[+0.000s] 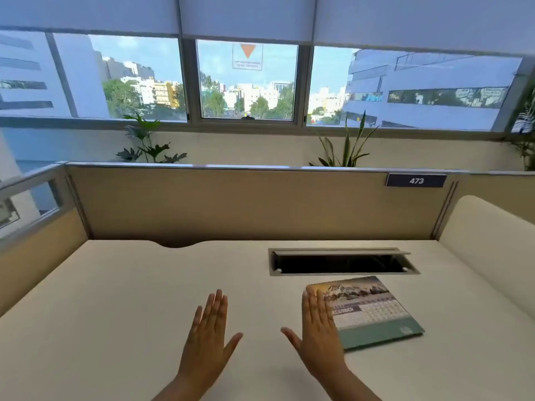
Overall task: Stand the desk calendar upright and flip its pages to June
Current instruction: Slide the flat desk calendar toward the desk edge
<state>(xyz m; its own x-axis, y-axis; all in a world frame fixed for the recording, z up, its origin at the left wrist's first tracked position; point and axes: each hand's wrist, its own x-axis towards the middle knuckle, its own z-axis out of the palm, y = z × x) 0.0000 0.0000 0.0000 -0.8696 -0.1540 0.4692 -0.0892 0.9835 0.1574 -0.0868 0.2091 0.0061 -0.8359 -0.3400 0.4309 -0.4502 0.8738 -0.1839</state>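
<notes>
Both of my hands sit lowest in view, stretched out flat with the backs up over the cream desk point(115, 314). My left hand point(207, 340) is over bare desktop, its four fingers held together and pointing away from me, the thumb splayed out to the right, gripping nothing. My right hand point(317, 338) mirrors it, fingers together and straight, thumb spread to the left, also holding nothing; its outer edge overlaps the left side of the desk calendar point(376, 311), though I cannot tell whether it touches the calendar or hovers just above. That calendar lies flat on the desk, right of centre, turned slightly clockwise, with a mountain photograph across the top, the word DECEMBER on a dark band, a date grid beside it and a teal strip along the near edge. Just beyond it a rectangular cable hatch point(341, 263) is set into the desktop with its lid propped open. Behind the desk runs a tan partition point(231, 204) carrying a dark number plate point(416, 180) reading 473. Leafy plants point(147, 143) rise behind the partition, under a wide window point(247, 82) showing buildings and trees.
</notes>
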